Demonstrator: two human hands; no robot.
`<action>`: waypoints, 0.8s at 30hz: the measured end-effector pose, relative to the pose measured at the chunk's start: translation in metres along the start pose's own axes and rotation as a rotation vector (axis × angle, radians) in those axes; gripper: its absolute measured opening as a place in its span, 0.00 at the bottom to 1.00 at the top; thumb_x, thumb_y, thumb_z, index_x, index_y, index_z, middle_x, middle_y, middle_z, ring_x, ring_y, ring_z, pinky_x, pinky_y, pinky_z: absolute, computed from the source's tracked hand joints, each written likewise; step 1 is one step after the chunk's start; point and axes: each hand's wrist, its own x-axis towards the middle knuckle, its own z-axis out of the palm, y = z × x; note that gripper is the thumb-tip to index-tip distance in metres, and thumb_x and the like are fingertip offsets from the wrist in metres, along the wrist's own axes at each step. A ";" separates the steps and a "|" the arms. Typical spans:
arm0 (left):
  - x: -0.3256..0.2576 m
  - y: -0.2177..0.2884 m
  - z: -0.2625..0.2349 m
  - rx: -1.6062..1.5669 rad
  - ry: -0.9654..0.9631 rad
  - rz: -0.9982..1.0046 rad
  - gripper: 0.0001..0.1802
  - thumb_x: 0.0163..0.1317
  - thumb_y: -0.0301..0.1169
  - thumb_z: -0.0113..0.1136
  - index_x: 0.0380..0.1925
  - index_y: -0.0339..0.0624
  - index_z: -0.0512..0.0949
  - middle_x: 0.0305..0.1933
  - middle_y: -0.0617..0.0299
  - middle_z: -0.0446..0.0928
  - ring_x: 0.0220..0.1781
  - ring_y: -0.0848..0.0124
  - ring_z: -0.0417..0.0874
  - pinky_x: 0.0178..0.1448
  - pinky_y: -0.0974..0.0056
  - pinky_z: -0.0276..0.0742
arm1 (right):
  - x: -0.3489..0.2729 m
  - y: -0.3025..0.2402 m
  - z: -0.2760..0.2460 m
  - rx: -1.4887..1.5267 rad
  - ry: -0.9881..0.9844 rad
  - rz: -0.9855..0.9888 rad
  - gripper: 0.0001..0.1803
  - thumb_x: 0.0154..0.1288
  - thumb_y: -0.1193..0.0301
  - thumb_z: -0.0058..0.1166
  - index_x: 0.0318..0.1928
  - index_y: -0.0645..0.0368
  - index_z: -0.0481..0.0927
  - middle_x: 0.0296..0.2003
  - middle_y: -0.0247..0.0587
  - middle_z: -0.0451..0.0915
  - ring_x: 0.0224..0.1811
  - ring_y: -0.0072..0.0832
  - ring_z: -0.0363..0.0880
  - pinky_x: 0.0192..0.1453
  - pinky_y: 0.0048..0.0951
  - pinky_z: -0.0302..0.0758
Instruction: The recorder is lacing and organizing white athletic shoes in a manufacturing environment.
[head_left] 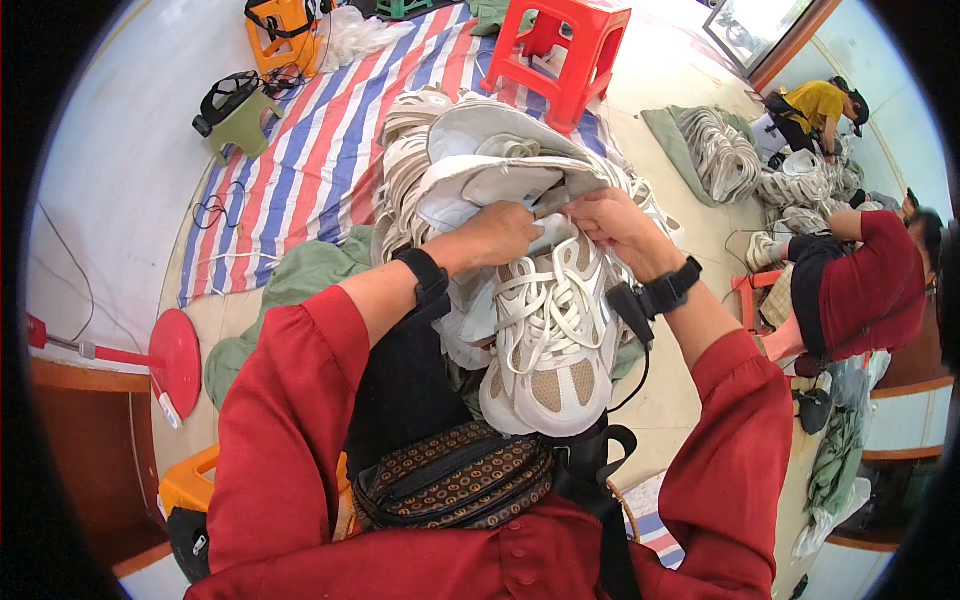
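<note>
A white and beige sneaker upper (545,340) rests over my lap, toe toward me, its white laces (548,305) loosely crossed and looped. My left hand (492,234) is closed, fingertips pinching near the tongue at the ankle opening. On the other side of the opening, my right hand (618,228) is closed on the upper's edge, fingers bent. Both hands are close together but apart. Just beyond them, more pale uppers (510,145) lie open and overlapping, with a stacked row (405,165) at their left. What sits between my fingertips is partly hidden.
A red stool (560,50) stands ahead on a striped sheet (300,150). A green stool (240,125) and orange stool (285,40) are at far left, a red round base (176,366) nearer. Two people work at right beside piled uppers (725,150). A patterned waist bag (455,478) crosses my lap.
</note>
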 end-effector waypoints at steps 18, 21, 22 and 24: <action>0.045 0.039 -0.003 0.168 0.039 0.153 0.12 0.54 0.27 0.56 0.37 0.33 0.80 0.38 0.40 0.80 0.42 0.48 0.82 0.47 0.49 0.76 | -0.009 0.002 -0.019 -0.557 -0.008 -0.372 0.12 0.55 0.75 0.48 0.35 0.71 0.80 0.19 0.42 0.75 0.20 0.25 0.69 0.26 0.30 0.69; 0.034 0.041 0.008 0.018 0.331 0.327 0.16 0.55 0.30 0.57 0.45 0.38 0.76 0.41 0.44 0.79 0.46 0.51 0.81 0.51 0.51 0.74 | -0.027 0.009 -0.025 -0.588 0.013 -0.363 0.10 0.57 0.75 0.49 0.36 0.67 0.80 0.17 0.43 0.71 0.21 0.24 0.69 0.28 0.31 0.68; 0.031 0.042 0.010 -0.045 0.353 0.368 0.16 0.55 0.30 0.57 0.44 0.39 0.76 0.42 0.45 0.79 0.46 0.52 0.80 0.51 0.50 0.73 | -0.032 0.013 -0.023 -0.561 -0.023 -0.397 0.10 0.57 0.75 0.49 0.36 0.67 0.80 0.17 0.43 0.71 0.21 0.24 0.69 0.28 0.31 0.68; 0.032 0.044 0.010 -0.139 0.309 0.439 0.17 0.56 0.31 0.57 0.46 0.41 0.77 0.40 0.47 0.79 0.43 0.52 0.81 0.48 0.52 0.75 | -0.051 0.025 -0.023 -0.535 0.177 -0.407 0.09 0.60 0.75 0.50 0.38 0.66 0.80 0.18 0.43 0.71 0.22 0.25 0.69 0.29 0.31 0.68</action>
